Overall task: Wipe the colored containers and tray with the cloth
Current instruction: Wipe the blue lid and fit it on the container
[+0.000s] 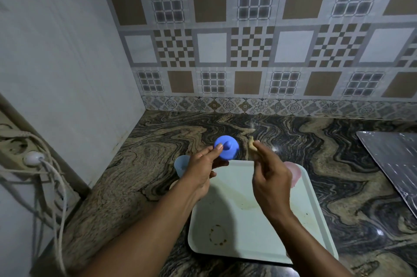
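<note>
We see the left hand (203, 168) raised over the counter (338, 163) just beyond the tray (237, 231), its thumb and fingers curled round the rim of a blue lid (226, 148) with the knob facing us. Beside it, the right hand (269, 175) pinches a small tan cloth (251, 144) at its fingertips, the other fingers loosely bent. A blue cup (180, 165) stands by the stained tray's far left corner and a pink cup (294, 174) at its far right, both half hidden by the hands.

A blue lid (226, 149) is held by the left hand (203, 171) above a stained pale tray (248, 229) laid on the marbled table (338, 175). A small yellowish cloth (252, 144) is pinched by the right hand (270, 177). A pink container (296, 174) is seen at the tray's far right corner.
</note>
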A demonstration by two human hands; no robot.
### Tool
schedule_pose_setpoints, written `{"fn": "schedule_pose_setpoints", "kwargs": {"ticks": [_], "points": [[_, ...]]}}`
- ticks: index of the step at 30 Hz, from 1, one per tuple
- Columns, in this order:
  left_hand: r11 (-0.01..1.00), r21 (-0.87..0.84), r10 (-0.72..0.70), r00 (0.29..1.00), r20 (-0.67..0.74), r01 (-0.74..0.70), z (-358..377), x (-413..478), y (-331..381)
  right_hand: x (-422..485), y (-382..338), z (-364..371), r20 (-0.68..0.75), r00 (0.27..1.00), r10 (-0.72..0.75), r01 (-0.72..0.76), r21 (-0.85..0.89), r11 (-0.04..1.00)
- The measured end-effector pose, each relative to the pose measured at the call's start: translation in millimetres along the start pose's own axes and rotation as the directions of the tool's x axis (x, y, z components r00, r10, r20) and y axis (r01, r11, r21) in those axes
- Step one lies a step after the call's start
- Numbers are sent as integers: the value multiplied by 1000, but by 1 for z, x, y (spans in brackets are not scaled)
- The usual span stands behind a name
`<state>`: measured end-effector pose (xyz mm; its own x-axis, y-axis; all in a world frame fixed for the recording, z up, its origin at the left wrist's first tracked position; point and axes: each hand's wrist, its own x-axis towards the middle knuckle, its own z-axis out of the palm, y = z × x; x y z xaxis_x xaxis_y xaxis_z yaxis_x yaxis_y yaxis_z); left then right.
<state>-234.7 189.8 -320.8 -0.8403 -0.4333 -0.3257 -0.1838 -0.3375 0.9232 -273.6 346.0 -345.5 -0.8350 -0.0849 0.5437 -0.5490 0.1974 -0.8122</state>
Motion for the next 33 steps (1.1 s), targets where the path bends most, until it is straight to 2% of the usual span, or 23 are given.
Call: {"fn": "schedule_pose_setpoints", "kwargs": {"ticks": [3,7,9,11,13,15,17,18,19,20,21,22,23,24,26,28,30,31,33], "points": [[995,-84,-37,995,92,45,12,-4,2,-2,-5,13,140,974,-181,192,-74,979],[985,-169,-30,999,23,33,6,-1,2,-19,7,8,297,890,-347,378,-56,924],[980,-197,-37,999,-7,35,0,-2,0,-18,11,0,284,892,-351,367,-4,930],[984,-174,-49,999,2,49,1,-5,-1,-10,9,0,137,957,-255,260,-23,965],[983,-171,-55,998,35,60,8,-8,-1,-4,5,8,83,972,-219,224,-66,972],[974,-219,-47,997,54,58,12,-8,2,-9,1,17,192,937,-292,312,-84,946],[958,-283,-35,998,58,50,8,-6,5,-20,0,14,333,855,-399,432,-29,901],[958,-284,-33,998,58,48,5,-6,6,-23,-3,9,347,845,-407,432,5,902],[963,-266,-36,998,60,51,3,-7,7,-24,-7,3,296,890,-348,353,37,935],[968,-243,-46,997,65,60,1,-9,8,-22,-14,-1,196,959,-203,187,96,978],[972,-223,-62,995,76,77,1,-11,8,-17,-19,-1,96,995,16,-34,189,981],[975,-202,-76,993,91,93,2,-14,7,-11,-21,1,73,964,255,-265,314,912],[981,-172,-78,992,100,94,3,-15,4,-4,-21,4,144,890,433,-450,431,782],[989,-123,-69,993,96,80,6,-18,2,1,-21,6,240,822,517,-562,495,663],[999,32,-3,999,32,2,10,-20,-2,9,-21,10,364,748,555,-661,488,570],[970,218,117,992,-47,-104,11,-18,-6,13,-24,10,384,718,580,-691,490,531],[914,335,269,960,-80,-228,7,-15,-10,14,-26,9,374,699,609,-706,495,506],[871,373,361,931,-48,-319,2,-13,-12,16,-26,9,361,696,620,-708,486,512],[700,484,528,837,144,-525,-6,-12,-13,20,-26,8,349,702,621,-707,450,546]]}}
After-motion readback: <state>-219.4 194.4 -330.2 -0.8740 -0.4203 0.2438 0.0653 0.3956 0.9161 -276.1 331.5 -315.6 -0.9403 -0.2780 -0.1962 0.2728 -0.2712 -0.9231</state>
